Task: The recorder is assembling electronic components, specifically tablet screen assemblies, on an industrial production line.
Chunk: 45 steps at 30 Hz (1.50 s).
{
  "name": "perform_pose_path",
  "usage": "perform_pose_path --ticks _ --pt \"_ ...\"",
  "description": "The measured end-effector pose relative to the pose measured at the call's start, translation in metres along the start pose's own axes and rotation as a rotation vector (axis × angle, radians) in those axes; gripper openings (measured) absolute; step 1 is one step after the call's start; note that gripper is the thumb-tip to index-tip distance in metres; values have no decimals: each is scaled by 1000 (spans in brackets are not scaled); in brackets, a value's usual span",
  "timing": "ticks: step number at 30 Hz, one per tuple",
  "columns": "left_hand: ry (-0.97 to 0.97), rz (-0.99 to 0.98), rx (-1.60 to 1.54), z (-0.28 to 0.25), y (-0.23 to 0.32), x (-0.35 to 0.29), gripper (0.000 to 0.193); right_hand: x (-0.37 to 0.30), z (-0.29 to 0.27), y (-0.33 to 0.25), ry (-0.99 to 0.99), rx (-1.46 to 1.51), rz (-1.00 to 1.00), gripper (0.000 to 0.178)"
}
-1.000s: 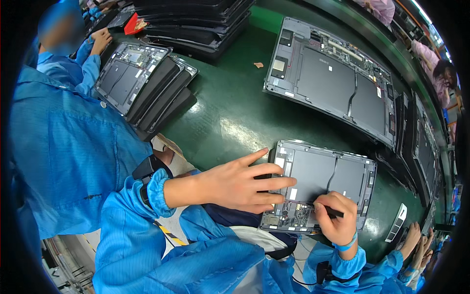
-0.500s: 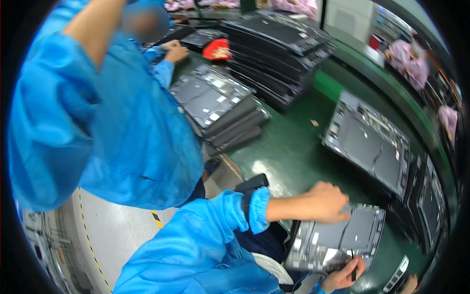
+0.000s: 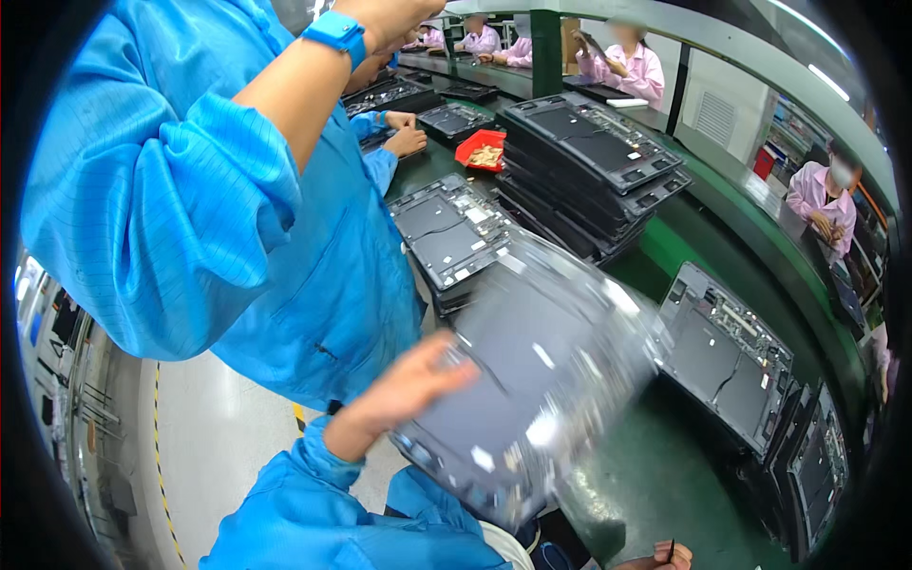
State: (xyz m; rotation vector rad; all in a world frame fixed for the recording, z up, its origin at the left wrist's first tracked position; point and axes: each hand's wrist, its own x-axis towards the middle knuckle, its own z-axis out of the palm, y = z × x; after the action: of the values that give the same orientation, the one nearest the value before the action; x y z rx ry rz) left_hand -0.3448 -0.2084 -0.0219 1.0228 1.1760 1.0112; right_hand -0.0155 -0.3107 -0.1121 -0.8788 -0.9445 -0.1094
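Observation:
My left hand (image 3: 404, 391) holds an opened laptop base (image 3: 518, 347) by its left side, thumb on top. The base hangs tilted above the bench, smeared by motion; a dark battery panel and a strip of small parts show inside. Its far corner overlaps a stack of similar opened bases (image 3: 442, 228) in the picture; I cannot tell whether they touch. At the lower edge my right hand (image 3: 665, 560), partly cut off, is closed round a thin black tool (image 3: 672, 549), whose kind I cannot make out.
A co-worker in a blue smock (image 3: 313, 256) stands close on the left. Behind are a tall pile of laptop bases (image 3: 594, 142) and a red tray of small tan pieces (image 3: 480, 149). More bases (image 3: 727, 356) lean at the right of the green bench (image 3: 617, 465).
My left hand has lifted the laptop base off the bench and moved it left, toward the stack. My right hand has come away from the base, still with the tool. The view has shifted.

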Motion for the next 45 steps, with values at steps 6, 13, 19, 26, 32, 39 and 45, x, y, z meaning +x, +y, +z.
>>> perform_pose_path --ticks 6,13,19,26,32,39,45 --pt "611 335 -306 -60 6 96 38 -5 -13 9 -122 -59 321 10" --pt "1584 630 1159 -20 2 170 63 -3 -43 19 -197 -218 430 14" --pt "289 1183 941 111 61 195 42 13 -16 26 -301 -66 621 42" --pt "-200 593 1339 197 77 261 68 50 81 27 -548 44 999 35" --pt "-248 690 1375 211 88 260 64 57 119 63 -355 96 860 32" --pt "-198 595 993 176 115 233 70 70 129 44 -286 12 932 41" --pt "-478 457 343 119 48 100 46 80 63 -4 -408 -143 445 27"
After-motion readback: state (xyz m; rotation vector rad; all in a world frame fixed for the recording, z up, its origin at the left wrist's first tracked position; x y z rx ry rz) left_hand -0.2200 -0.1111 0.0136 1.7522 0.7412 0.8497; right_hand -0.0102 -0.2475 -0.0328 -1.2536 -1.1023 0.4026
